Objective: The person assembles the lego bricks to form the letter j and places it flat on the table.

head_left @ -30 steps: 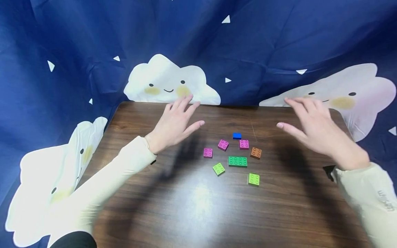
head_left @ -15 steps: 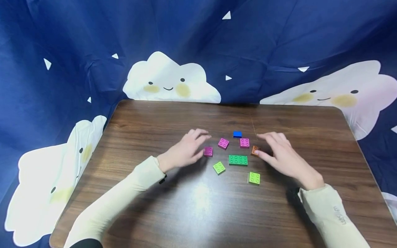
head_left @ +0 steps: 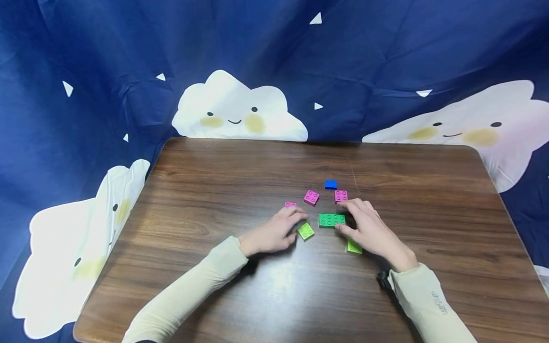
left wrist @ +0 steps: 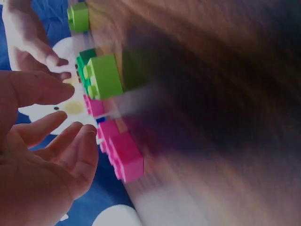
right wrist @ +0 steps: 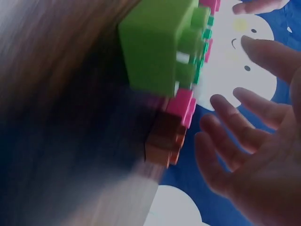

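Loose-fingered, left hand hovers by a square studded lime plastic brick, right hand likewise by an oblong green brick, within the wood-grained bench's rounded corners

We wear long cream sleeves that leave the hands bare, with grey lettering on the right sleeve and a black fitting beneath its cuff.

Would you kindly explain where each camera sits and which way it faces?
Head: on the head, facing forward, down at the table; left hand, right hand, sleeves show.
Left wrist: on that wrist, facing the left lime brick; both hands show.
Right wrist: on that wrist, facing the right lime brick; both hands show.
Both wrist views share the green brick.
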`<state>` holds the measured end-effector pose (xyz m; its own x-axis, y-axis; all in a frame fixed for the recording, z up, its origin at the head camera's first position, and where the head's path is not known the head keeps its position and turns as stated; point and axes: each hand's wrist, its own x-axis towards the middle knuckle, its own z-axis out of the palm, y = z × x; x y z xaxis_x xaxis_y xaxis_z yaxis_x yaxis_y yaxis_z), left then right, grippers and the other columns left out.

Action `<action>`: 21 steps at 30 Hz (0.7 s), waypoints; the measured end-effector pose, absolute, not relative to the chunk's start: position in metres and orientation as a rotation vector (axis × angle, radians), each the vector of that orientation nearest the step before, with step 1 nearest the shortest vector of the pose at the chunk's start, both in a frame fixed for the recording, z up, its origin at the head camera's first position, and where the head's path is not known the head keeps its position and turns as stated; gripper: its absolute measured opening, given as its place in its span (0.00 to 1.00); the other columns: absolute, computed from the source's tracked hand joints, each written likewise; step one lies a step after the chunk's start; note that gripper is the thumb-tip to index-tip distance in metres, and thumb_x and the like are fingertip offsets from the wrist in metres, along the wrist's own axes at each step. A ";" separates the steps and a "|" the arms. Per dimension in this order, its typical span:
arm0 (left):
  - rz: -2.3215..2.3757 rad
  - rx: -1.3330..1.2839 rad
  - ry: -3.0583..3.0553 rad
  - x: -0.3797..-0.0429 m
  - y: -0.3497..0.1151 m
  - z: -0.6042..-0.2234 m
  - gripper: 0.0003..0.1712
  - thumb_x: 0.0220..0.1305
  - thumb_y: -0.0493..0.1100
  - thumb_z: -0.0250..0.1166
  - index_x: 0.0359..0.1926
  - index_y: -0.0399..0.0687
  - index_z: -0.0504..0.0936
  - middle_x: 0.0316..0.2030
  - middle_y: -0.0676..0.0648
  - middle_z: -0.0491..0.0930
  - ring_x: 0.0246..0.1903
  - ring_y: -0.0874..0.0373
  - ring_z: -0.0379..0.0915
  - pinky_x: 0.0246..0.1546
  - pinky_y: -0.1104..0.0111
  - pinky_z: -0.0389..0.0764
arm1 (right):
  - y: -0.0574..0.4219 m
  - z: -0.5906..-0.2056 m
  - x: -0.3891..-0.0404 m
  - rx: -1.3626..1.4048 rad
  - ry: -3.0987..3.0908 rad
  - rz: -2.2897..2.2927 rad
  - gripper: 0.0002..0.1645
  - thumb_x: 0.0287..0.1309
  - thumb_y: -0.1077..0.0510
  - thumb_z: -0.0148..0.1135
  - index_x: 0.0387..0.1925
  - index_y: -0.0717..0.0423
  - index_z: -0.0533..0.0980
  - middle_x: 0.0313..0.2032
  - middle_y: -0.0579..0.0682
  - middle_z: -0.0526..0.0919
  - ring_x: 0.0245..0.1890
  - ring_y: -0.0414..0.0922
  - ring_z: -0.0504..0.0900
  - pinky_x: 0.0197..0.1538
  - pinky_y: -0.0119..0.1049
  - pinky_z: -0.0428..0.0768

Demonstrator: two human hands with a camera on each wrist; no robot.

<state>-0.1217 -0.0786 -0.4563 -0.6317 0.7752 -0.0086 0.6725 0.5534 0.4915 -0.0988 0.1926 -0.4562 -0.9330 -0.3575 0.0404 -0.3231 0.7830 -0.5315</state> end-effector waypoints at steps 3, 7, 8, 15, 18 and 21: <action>0.628 1.199 2.575 -0.118 -0.071 -0.460 0.34 0.54 0.31 0.62 0.64 0.38 0.68 0.61 0.44 0.69 0.61 0.52 0.66 0.67 0.62 0.65 | 0.187 -0.459 -0.099 -0.519 2.911 -0.848 0.31 0.57 0.53 0.66 0.59 0.61 0.71 0.54 0.60 0.76 0.52 0.57 0.70 0.55 0.57 0.68; 0.576 1.186 2.595 -0.114 -0.064 -0.463 0.34 0.53 0.30 0.62 0.64 0.40 0.69 0.60 0.44 0.70 0.60 0.53 0.67 0.65 0.62 0.67 | 0.182 -0.462 -0.098 -0.482 2.896 -0.845 0.29 0.56 0.56 0.66 0.57 0.62 0.72 0.54 0.61 0.75 0.56 0.61 0.69 0.56 0.61 0.67; 0.565 1.184 2.600 -0.113 -0.062 -0.463 0.34 0.53 0.30 0.62 0.64 0.40 0.70 0.59 0.44 0.70 0.59 0.53 0.68 0.64 0.62 0.68 | 0.181 -0.462 -0.098 -0.476 2.891 -0.846 0.28 0.56 0.56 0.66 0.57 0.62 0.72 0.54 0.61 0.75 0.57 0.61 0.68 0.57 0.61 0.67; 0.501 1.154 2.616 -0.109 -0.056 -0.466 0.30 0.54 0.30 0.61 0.61 0.43 0.73 0.55 0.46 0.72 0.55 0.54 0.69 0.60 0.64 0.72 | 0.177 -0.467 -0.099 -0.457 2.890 -0.836 0.27 0.52 0.60 0.68 0.55 0.60 0.74 0.51 0.59 0.77 0.53 0.58 0.72 0.53 0.59 0.69; 0.482 1.152 2.620 -0.109 -0.055 -0.466 0.29 0.54 0.30 0.61 0.60 0.44 0.75 0.54 0.46 0.73 0.54 0.54 0.69 0.59 0.63 0.72 | 0.175 -0.467 -0.100 -0.445 2.882 -0.822 0.26 0.53 0.59 0.68 0.55 0.59 0.74 0.51 0.59 0.77 0.52 0.57 0.73 0.52 0.58 0.69; 0.463 1.159 2.633 -0.109 -0.054 -0.467 0.28 0.54 0.30 0.61 0.58 0.44 0.76 0.53 0.47 0.73 0.52 0.54 0.69 0.58 0.63 0.72 | 0.173 -0.466 -0.101 -0.439 2.877 -0.810 0.27 0.53 0.59 0.68 0.55 0.59 0.74 0.52 0.59 0.77 0.53 0.57 0.73 0.53 0.58 0.69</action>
<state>-0.1093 -0.0545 -0.4675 -0.6620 0.7454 -0.0788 0.6738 0.6378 0.3731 -0.1008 0.1730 -0.4661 -0.9505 -0.3084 -0.0370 -0.2437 0.8144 -0.5266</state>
